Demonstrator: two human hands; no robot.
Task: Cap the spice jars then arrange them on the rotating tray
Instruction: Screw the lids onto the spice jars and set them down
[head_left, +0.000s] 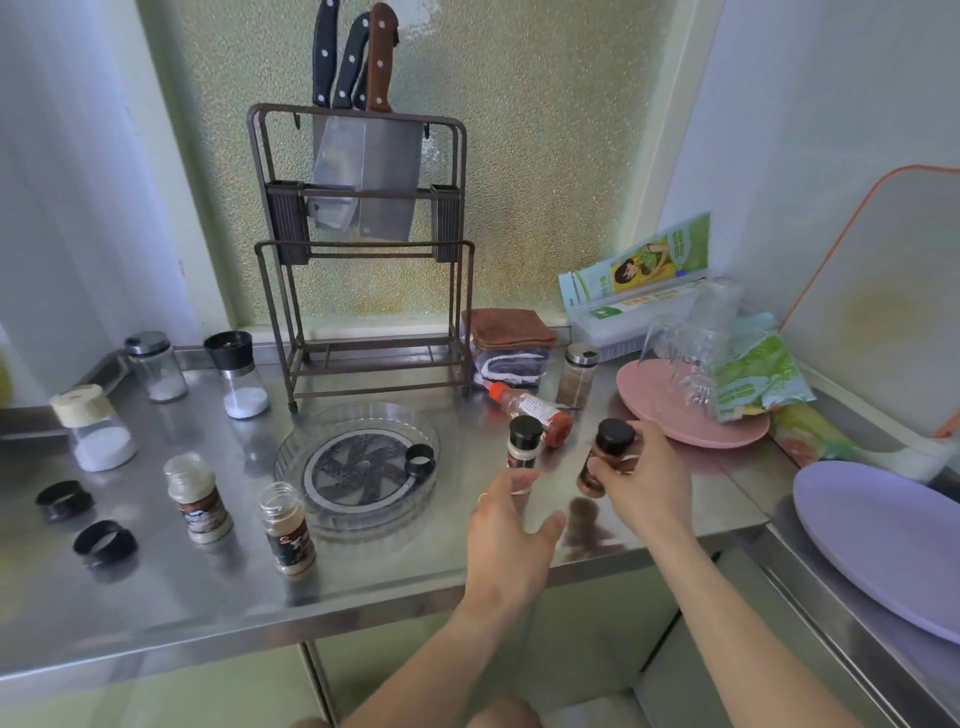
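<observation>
The right hand (647, 483) grips a brown jar (602, 462) at the near right of the bench (363, 582), fingers (615, 470) wrapped round its body, thumb side near the black cap (615, 435). The jar stands close to upright, long axis vertical and tipped slightly right, cap up; I cannot tell whether its base touches the bench. The left hand (506, 530) hovers open, holding nothing, just before a capped pale jar (523, 441) standing upright.

To do this well, I'd say check the cap is twisted home, then carry the jar upright to the tray (291, 457), which sits left of the hands. A loose cap (420, 459) lies on the tray and should come off first. Two open jars (200, 499) stand near left, with two caps (104, 543) further left, still to be matched.
</observation>
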